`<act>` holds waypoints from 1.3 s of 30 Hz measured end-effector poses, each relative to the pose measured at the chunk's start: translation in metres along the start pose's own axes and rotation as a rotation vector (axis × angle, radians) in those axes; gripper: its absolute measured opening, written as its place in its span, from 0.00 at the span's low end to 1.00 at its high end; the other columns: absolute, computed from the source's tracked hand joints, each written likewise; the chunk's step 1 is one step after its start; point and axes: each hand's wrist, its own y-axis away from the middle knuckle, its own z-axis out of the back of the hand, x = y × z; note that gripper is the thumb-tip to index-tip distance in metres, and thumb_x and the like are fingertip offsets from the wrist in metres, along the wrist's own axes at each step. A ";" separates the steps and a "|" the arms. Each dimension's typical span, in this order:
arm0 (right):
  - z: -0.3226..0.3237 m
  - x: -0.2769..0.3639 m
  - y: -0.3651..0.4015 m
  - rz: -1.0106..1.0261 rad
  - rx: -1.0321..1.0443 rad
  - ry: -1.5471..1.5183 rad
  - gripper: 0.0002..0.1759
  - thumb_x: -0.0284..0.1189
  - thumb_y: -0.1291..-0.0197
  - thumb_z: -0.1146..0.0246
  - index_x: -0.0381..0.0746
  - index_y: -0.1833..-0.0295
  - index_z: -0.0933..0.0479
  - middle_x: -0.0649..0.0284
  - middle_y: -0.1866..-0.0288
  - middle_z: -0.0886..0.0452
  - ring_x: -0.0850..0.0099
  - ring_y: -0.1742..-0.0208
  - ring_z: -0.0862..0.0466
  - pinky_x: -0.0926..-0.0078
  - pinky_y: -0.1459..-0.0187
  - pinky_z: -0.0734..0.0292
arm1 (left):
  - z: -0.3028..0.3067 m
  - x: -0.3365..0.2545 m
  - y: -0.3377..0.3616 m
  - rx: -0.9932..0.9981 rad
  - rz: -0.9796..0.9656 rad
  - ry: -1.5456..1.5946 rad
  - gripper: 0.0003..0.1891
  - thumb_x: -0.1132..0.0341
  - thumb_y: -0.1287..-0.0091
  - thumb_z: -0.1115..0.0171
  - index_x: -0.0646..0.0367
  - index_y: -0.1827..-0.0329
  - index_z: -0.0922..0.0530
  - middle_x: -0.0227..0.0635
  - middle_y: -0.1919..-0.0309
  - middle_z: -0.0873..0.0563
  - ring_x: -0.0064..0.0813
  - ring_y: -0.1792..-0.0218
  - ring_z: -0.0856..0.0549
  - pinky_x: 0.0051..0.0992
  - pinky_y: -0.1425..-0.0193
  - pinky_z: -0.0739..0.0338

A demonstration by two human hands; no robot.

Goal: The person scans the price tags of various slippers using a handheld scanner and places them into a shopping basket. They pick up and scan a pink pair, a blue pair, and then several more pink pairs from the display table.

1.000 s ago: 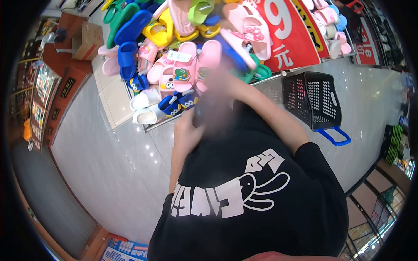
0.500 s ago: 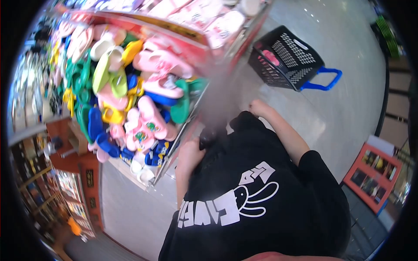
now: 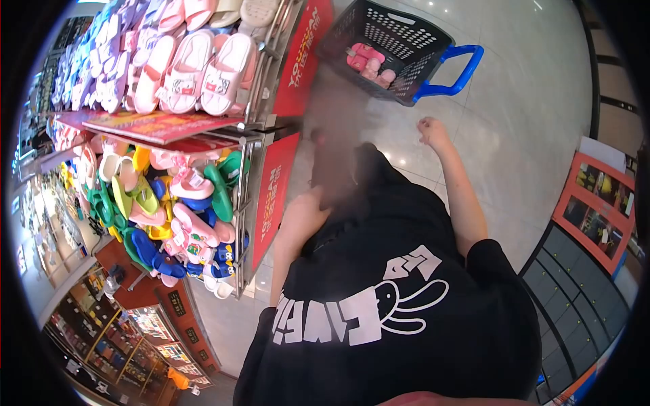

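Observation:
My right hand [image 3: 433, 131] hangs over the floor below the shopping basket, apart from it, with fingers loosely curled and nothing visible in them. My left hand [image 3: 311, 207] is by the front of my black T-shirt [image 3: 406, 271]; a blurred dark patch covers its fingers, so what it holds, if anything, is hidden. The dark perforated shopping basket [image 3: 423, 37] stands ahead on the floor, its blue handle [image 3: 467, 73] pointing right. In it lie bright pink slippers [image 3: 364, 57] and paler pink items [image 3: 379, 74].
To my left stands a rack with pink slide sandals [image 3: 227, 74] above and a bin of colourful clogs [image 3: 193, 230] below. Red signs [image 3: 274, 196] line its end. Grey lockers [image 3: 569, 304] and a red-framed display [image 3: 596, 203] stand at right.
The rack and basket have shifted in view as I moved; more of the upper slides and the basket's contents show. My right hand is now farther from my body, its fingers looser.

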 end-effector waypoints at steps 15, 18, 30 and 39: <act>0.108 0.022 -0.092 -0.257 -0.683 -0.564 0.16 0.30 0.46 0.34 0.27 0.58 0.22 0.56 0.71 0.18 0.68 0.77 0.16 0.71 0.79 0.17 | 0.064 -0.033 -0.248 0.173 -0.177 -0.210 0.29 0.57 0.43 0.31 0.60 0.40 0.25 0.54 0.55 0.15 0.52 0.49 0.17 0.45 0.44 0.24; 0.137 0.019 -0.109 -0.208 -0.710 -0.503 0.13 0.27 0.49 0.36 0.27 0.61 0.22 0.56 0.73 0.19 0.69 0.78 0.17 0.71 0.78 0.17 | 0.074 -0.039 -0.316 0.185 -0.176 -0.202 0.30 0.57 0.43 0.32 0.59 0.37 0.26 0.53 0.56 0.15 0.52 0.49 0.17 0.44 0.44 0.23; 0.201 0.040 -0.131 -0.375 -0.670 0.337 0.25 0.42 0.38 0.35 0.28 0.53 0.25 0.45 0.65 0.17 0.52 0.65 0.15 0.59 0.61 0.20 | -0.043 0.031 -0.459 -0.118 0.439 0.652 0.15 0.71 0.45 0.32 0.65 0.55 0.22 0.37 0.67 0.15 0.28 0.72 0.15 0.25 0.71 0.19; 0.189 0.142 -0.197 0.008 -0.038 0.209 0.17 0.40 0.34 0.39 0.35 0.63 0.21 0.50 0.77 0.22 0.53 0.74 0.20 0.63 0.70 0.28 | -0.081 0.033 -0.516 -0.002 0.549 0.959 0.12 0.72 0.42 0.34 0.65 0.56 0.20 0.38 0.69 0.13 0.25 0.70 0.14 0.23 0.70 0.22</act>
